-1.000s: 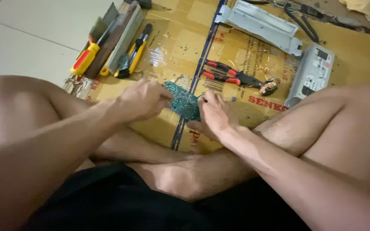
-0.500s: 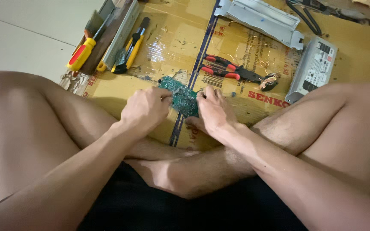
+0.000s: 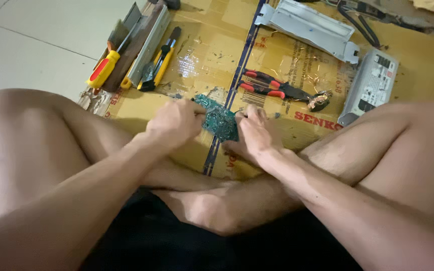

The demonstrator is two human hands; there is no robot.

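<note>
A green circuit board point(image 3: 218, 117) is held between both hands just above the flattened cardboard sheet point(image 3: 202, 55) spread on the tiled floor point(image 3: 31, 35). The left hand point(image 3: 174, 123) is closed on the board's left edge, fingers curled over it; the right hand point(image 3: 254, 133) is closed on the right edge, fingertips pressed to the board (how far the thumb wraps under cannot be told). The board is tilted, its far corner raised toward 11 o'clock.

The view is taken from above crossed bare legs, with 1 knee at 9 o'clock and 1 at 3 o'clock of the board.

Other items noted on the cardboard:
- At 1 o'clock of the board, near it: red-and-black-handled pliers point(image 3: 277, 90), jaws pointing toward 3 o'clock, with a small coil of copper wire point(image 3: 320, 102) at the tip.
- At 2 o'clock, farther off: a grey rectangular power-supply box point(image 3: 370, 88), lying flat.
- At 12 to 1 o'clock, well apart: a pale metal housing point(image 3: 307, 27), lying on a slant.
- At 10 o'clock: a yellow-and-red-handled screwdriver point(image 3: 104, 68), a long grey metal channel point(image 3: 144, 47) beside it, and a yellow-and-black hand tool point(image 3: 159, 62) just right of the channel.
</note>
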